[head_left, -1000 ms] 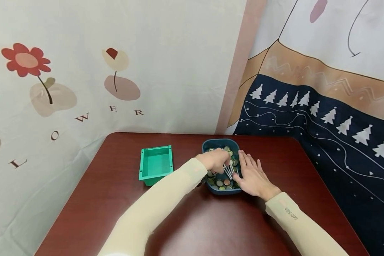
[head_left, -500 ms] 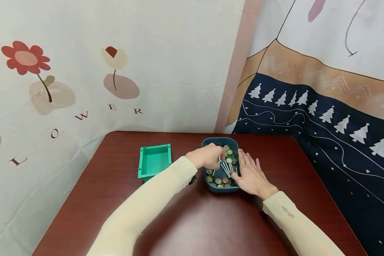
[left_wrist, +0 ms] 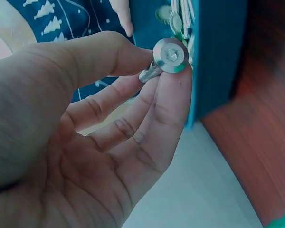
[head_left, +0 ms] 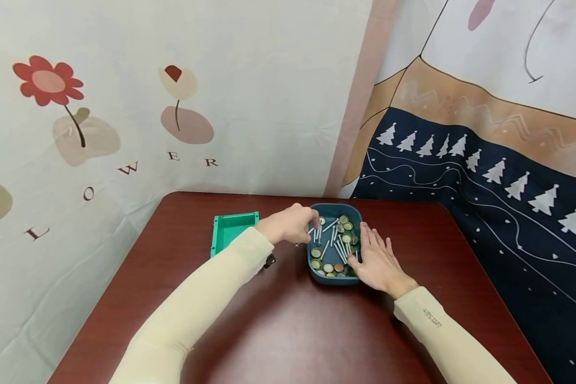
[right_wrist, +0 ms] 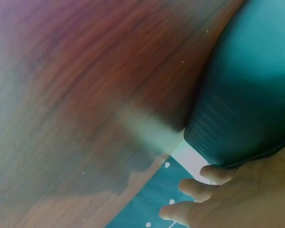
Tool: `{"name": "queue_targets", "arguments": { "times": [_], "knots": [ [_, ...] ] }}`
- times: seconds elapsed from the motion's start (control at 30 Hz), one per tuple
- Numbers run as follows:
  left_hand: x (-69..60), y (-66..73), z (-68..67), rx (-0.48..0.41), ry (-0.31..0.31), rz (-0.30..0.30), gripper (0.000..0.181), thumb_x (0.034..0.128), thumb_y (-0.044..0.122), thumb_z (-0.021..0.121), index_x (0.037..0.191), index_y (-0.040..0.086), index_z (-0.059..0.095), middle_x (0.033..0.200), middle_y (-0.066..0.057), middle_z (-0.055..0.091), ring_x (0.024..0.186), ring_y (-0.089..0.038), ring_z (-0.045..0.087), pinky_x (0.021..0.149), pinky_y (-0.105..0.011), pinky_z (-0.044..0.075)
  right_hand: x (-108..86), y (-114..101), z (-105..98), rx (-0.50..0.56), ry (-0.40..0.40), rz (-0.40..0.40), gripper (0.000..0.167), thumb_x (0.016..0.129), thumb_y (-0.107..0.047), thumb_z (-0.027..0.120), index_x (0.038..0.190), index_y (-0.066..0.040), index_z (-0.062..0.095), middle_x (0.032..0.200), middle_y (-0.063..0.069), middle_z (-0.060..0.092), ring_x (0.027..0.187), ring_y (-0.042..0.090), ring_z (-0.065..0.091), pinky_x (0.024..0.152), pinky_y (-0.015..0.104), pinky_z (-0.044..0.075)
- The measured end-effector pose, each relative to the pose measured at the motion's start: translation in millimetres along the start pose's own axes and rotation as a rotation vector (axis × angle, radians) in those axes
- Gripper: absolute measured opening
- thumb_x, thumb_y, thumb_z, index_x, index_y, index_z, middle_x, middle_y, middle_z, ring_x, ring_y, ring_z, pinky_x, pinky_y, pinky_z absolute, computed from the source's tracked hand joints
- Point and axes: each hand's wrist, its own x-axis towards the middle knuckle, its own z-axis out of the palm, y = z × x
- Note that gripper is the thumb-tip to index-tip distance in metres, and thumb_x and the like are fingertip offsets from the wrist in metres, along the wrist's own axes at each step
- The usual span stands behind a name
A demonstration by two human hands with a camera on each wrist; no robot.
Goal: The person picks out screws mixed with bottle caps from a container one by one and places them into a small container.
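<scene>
My left hand (head_left: 290, 224) is over the table, just left of the dark blue bin (head_left: 333, 280). Its thumb and fingers pinch a silver bolt (left_wrist: 171, 56), whose round socketed head faces the left wrist camera. Inside the bin lie several more bolts (head_left: 340, 252) and several round bottle caps (head_left: 338, 268). My right hand (head_left: 381, 264) rests against the bin's right side with its fingers straight, the thumb over the rim. In the right wrist view, its fingers (right_wrist: 199, 190) show beside the bin's outer wall.
A green rectangular box (head_left: 216, 234) stands left of the bin, partly hidden behind my left forearm. Both containers are on a reddish-brown table (head_left: 288, 320). Printed cloth hangs behind the table and along its right side.
My left hand has come up out of the bin and moved left past its rim, carrying the bolt. More bolts in the bin are now uncovered. My right hand stays at the bin's side.
</scene>
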Motion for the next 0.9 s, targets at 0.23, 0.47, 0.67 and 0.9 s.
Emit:
{"name": "queue_targets", "arguments": {
  "times": [0.23, 0.47, 0.67, 0.9],
  "knots": [
    [-22.8, -29.6, -14.9, -0.031, 0.035, -0.081, 0.031, 0.1058, 0.005, 0.079, 0.136, 0.009, 0.076, 0.103, -0.008, 0.077, 0.09, -0.018, 0.073, 0.086, -0.036, 0.064, -2.5, -2.1, -0.3, 0.004, 0.004, 0.008, 0.1, 0.115, -0.042, 0.062, 0.186, 0.0, 0.006, 0.196, 0.025, 0.014, 0.179, 0.057, 0.018, 0.141, 0.085, 0.01],
    [-39.7, -58.0, -27.9, -0.046, 0.047, -0.112, 0.03, 0.1056, 0.004, 0.076, 0.136, 0.009, 0.075, 0.109, -0.011, 0.079, 0.097, -0.022, 0.074, 0.083, -0.034, 0.063, -3.7, -4.1, 0.1, 0.001, 0.01, 0.004, 0.1, 0.114, -0.041, 0.063, 0.185, 0.002, 0.008, 0.195, 0.025, 0.014, 0.179, 0.058, 0.02, 0.141, 0.085, 0.012],
    [-51.4, -78.0, -36.6, -0.065, 0.052, -0.159, 0.031, 0.1055, 0.003, 0.074, 0.136, 0.007, 0.073, 0.107, -0.012, 0.08, 0.088, -0.021, 0.074, 0.079, -0.033, 0.06, -2.8, -5.5, 1.1, 0.003, 0.018, -0.003, 0.1, 0.114, -0.041, 0.062, 0.185, 0.002, 0.008, 0.195, 0.025, 0.015, 0.179, 0.058, 0.02, 0.14, 0.086, 0.012],
    [-60.4, -97.3, -38.6, -0.071, 0.04, -0.206, 0.028, 0.1085, 0.005, 0.073, 0.137, 0.005, 0.071, 0.09, -0.008, 0.075, 0.072, -0.016, 0.068, 0.081, -0.034, 0.056, -3.9, -5.4, 3.3, 0.006, 0.029, 0.003, 0.099, 0.114, -0.04, 0.062, 0.186, 0.002, 0.007, 0.196, 0.025, 0.013, 0.179, 0.058, 0.017, 0.14, 0.086, 0.012]
  ]
}}
